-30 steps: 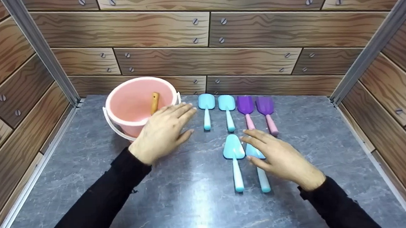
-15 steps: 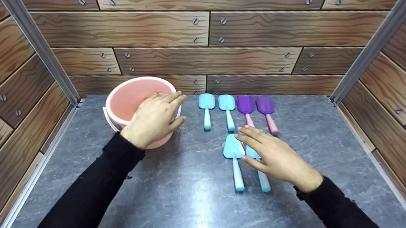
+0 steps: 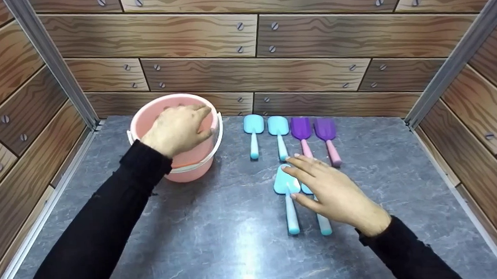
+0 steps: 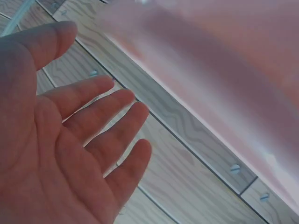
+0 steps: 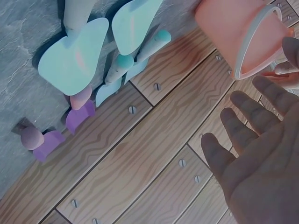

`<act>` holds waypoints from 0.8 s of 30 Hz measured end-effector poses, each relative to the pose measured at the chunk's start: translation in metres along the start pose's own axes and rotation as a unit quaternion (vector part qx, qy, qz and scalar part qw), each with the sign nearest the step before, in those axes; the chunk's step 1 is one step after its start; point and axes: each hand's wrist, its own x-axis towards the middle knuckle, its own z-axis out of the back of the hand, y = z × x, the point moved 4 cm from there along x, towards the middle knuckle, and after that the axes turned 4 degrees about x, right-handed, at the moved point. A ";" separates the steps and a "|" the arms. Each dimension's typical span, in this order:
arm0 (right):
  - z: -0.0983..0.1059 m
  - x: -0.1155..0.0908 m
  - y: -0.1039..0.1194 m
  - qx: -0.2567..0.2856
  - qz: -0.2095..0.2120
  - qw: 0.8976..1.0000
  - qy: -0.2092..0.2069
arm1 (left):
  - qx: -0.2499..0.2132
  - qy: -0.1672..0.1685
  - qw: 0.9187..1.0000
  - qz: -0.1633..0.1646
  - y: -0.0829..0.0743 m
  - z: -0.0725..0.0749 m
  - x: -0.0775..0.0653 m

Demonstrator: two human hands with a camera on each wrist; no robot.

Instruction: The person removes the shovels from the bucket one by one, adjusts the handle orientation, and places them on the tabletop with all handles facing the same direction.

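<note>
Over the mouth of a pink bucket (image 3: 191, 175) is my left hand (image 3: 177, 128), palm down. In the left wrist view its fingers (image 4: 100, 123) are loosely bent with nothing in them, beside the bucket's pink wall (image 4: 224, 79). My right hand (image 3: 334, 190) hovers with spread, relaxed fingers above two light-blue toy shovels with rounded triangular blades. One of these, the left shovel (image 3: 286, 182), shows almost whole; the hand covers part of the right shovel (image 3: 324, 224). The bucket's inside is largely hidden behind my left hand.
Behind stand two square-bladed blue shovels, the left one (image 3: 253, 124) and its neighbour (image 3: 278, 126), then two purple-bladed shovels with pink handles (image 3: 333, 153). All lie on a grey marbled table (image 3: 219, 226). Wood-patterned walls (image 3: 304, 77) enclose the back and sides.
My left hand has moved left and away from me, from the bucket's front-right rim to over its mouth, now covering the yellow-brown handle inside. My right hand has drifted slightly left.
</note>
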 end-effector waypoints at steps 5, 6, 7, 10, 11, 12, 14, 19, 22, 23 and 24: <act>-0.002 0.002 0.004 -0.004 -0.001 1.000 0.009 | -0.003 0.030 0.999 0.017 0.012 0.002 0.007; -0.002 0.002 0.005 -0.005 0.001 1.000 0.009 | -0.004 0.035 0.999 0.021 0.014 0.003 0.009; -0.002 0.003 0.006 -0.007 0.003 1.000 0.010 | -0.004 0.041 0.999 0.023 0.016 0.003 0.011; -0.003 0.004 0.010 -0.012 0.014 1.000 0.010 | -0.005 0.056 0.998 0.027 0.021 0.005 0.016; -0.003 0.005 0.011 -0.015 0.017 1.000 0.010 | -0.006 0.062 0.998 0.027 0.023 0.006 0.018; -0.003 0.005 0.013 -0.016 0.021 1.000 0.011 | -0.005 0.066 0.997 0.025 0.024 0.007 0.020; -0.004 0.006 0.015 -0.019 0.026 0.999 0.010 | -0.005 0.079 0.997 0.021 0.026 0.008 0.024; -0.005 0.007 0.021 -0.019 0.033 0.999 0.009 | -0.008 0.128 0.991 0.024 0.033 0.009 0.034; -0.006 0.008 0.024 -0.018 0.033 0.999 0.016 | -0.011 0.160 0.986 0.037 0.038 0.009 0.038; -0.007 0.008 0.025 -0.018 0.034 0.999 0.019 | -0.013 0.168 0.985 0.042 0.039 0.009 0.039; -0.007 0.008 0.026 -0.017 0.037 0.999 0.021 | -0.018 0.176 0.983 0.048 0.040 0.009 0.040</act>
